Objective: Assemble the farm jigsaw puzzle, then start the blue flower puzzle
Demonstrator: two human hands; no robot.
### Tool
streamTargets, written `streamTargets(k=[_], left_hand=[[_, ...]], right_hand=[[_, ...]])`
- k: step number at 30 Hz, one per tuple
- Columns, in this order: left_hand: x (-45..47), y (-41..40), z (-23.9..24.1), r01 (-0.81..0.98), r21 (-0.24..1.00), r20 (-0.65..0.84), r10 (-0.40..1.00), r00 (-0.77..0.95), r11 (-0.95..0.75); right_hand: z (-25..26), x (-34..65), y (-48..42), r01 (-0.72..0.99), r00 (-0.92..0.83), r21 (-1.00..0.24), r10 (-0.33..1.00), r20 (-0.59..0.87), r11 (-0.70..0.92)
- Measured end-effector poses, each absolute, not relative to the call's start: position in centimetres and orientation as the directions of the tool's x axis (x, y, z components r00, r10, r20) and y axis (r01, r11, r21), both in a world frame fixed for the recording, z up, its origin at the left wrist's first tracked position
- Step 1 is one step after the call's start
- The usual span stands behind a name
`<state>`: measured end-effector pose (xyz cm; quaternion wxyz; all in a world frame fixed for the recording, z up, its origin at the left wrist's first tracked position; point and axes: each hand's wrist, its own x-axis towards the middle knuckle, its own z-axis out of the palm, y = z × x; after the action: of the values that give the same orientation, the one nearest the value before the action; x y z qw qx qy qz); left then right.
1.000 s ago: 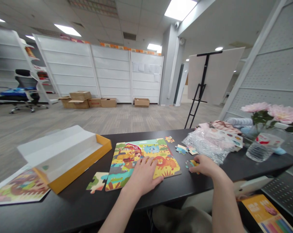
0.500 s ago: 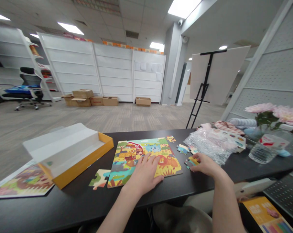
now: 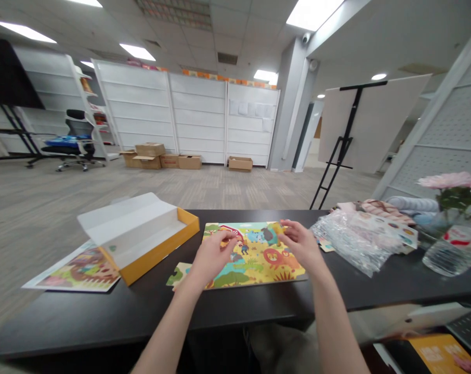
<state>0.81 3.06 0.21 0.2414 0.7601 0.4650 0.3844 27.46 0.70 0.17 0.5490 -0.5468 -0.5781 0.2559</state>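
A brightly coloured animal jigsaw puzzle [image 3: 254, 267] lies on the black table in front of me. My right hand [image 3: 300, 244] is over its upper right corner, thumb and fingers closed on a puzzle piece [image 3: 276, 228] with some yellow on it. Above the left part of the picture is my left hand [image 3: 216, 254], its fingers bent towards the thumb; whether anything is between them is hidden. A loose green and cream puzzle piece [image 3: 178, 274] lies beside the left edge, partly behind my left forearm.
An open yellow box [image 3: 157, 254] with white flaps stands left, by a printed picture sheet [image 3: 79, 270]. Right are crumpled clear plastic [image 3: 356, 239], another loose piece [image 3: 326, 244], and a clear vase [image 3: 449, 254] with pink flowers.
My right hand has carried the puzzle piece leftwards from the table onto the puzzle's upper right. My left hand, flat on the puzzle before, has lifted and curled its fingers. The view has shifted left.
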Motion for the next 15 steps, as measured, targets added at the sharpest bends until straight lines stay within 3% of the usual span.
streamTargets(k=[2,5,10,15], left_hand=[[-0.7,3.4,0.4,0.536,0.743,0.329,0.916,0.230,-0.401],[-2.8,3.3,0.6,0.692,0.662,0.255,0.955,0.152,-0.288],[-4.6,2.5,0.5,0.907,0.405,0.138,0.989,0.062,-0.113],[-4.8,2.2,0.2,0.925,0.356,0.106,0.989,0.101,-0.132]], right_hand=[[-0.2,24.1,1.7,0.339,0.054,-0.884,0.932,0.358,0.320],[-0.8,20.7,2.8,0.374,-0.100,-0.854,0.932,0.349,0.361],[-1.4,19.0,3.9,0.461,-0.105,-0.814,0.933,0.344,0.352],[-2.0,17.8,4.9,0.429,-0.160,-0.829,0.933,0.321,0.359]])
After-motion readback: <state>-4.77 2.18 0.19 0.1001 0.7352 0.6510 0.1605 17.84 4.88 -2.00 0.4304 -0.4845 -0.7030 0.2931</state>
